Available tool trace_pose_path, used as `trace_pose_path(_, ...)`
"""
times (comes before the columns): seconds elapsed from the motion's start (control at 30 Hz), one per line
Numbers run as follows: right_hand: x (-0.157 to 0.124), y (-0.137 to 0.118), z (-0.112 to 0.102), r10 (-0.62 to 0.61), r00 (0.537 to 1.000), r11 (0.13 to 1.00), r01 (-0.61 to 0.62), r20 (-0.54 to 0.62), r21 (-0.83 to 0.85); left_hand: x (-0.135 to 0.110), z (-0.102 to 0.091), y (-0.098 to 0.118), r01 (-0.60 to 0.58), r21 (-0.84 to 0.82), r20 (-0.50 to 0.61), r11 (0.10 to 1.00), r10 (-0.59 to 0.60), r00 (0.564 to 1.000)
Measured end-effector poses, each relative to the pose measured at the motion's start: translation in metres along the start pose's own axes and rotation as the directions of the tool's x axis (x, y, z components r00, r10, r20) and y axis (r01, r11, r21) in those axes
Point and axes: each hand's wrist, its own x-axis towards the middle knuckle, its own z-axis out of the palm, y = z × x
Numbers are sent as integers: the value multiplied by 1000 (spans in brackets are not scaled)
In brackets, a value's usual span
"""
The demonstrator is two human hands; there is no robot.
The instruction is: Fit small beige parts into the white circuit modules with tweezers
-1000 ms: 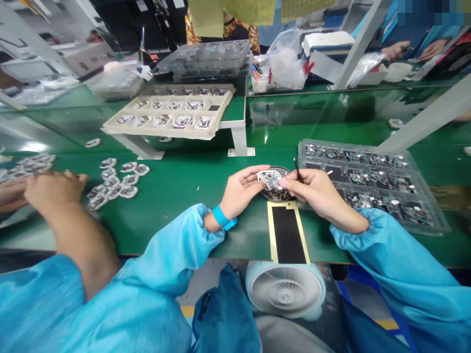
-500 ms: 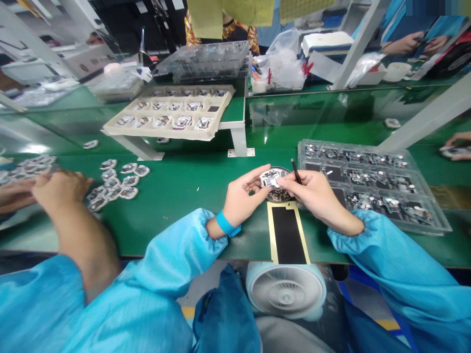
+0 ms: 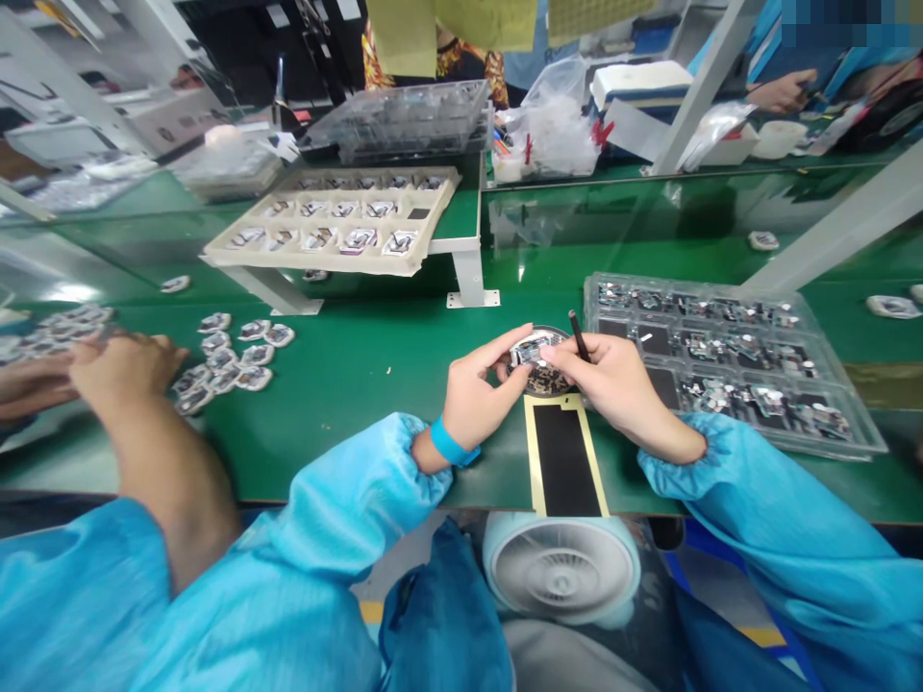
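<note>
My left hand (image 3: 477, 392), with a blue band at the wrist, grips a small white and silver electronic assembly (image 3: 525, 350) between thumb and fingers. The assembly is held over a round dish (image 3: 552, 383) of tiny parts too small to name. My right hand (image 3: 621, 386) is closed around a dark, slim, pen-like tool (image 3: 578, 336), whose upper end sticks up past the fingers. Its thumb and fingertips meet at the assembly's right side; the tool's working tip is hidden. Just below the dish lies a black pad (image 3: 568, 466) with a yellow border.
A clear compartment tray (image 3: 858, 423) of circuit parts stands right of my hands. Several white assemblies (image 3: 220, 360) lie to the left, beside a co-worker's hands (image 3: 130, 365). A cream tray (image 3: 317, 258) rests on a raised shelf (image 3: 468, 226). A fan (image 3: 561, 572) sits below the table edge.
The assembly has tilted slightly in my left hand, while both hands stay over the dish. At the far right, another person's hand has withdrawn, and a white assembly lies there on the table.
</note>
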Motion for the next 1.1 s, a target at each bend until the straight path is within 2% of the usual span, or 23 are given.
trace_pose_path(0.1,-1,1,0,-14,1000,999,14,-2,-51,0,0,2,14,-8,-18,1000,-14,1000)
trace_pose_path(0.2,0,2,0,-97,994,981,88,-47,-173,1,1,4,130,-157,15,979,-129,992)
trace_pose_path(0.33,2,3,0,-181,984,979,179,-11,-94,4,0,6,275,-340,123,899,-247,961)
trace_pose_path(0.4,2,4,-1,-182,983,982,182,17,-54,4,-1,6,301,-376,154,877,-261,953)
trace_pose_path(0.73,3,6,-3,-168,986,986,168,13,22,5,-2,2,377,-491,248,785,-289,925)
trace_pose_path(1.1,1,3,-2,-163,986,987,162,21,20,7,-4,7,410,-530,275,743,-307,911)
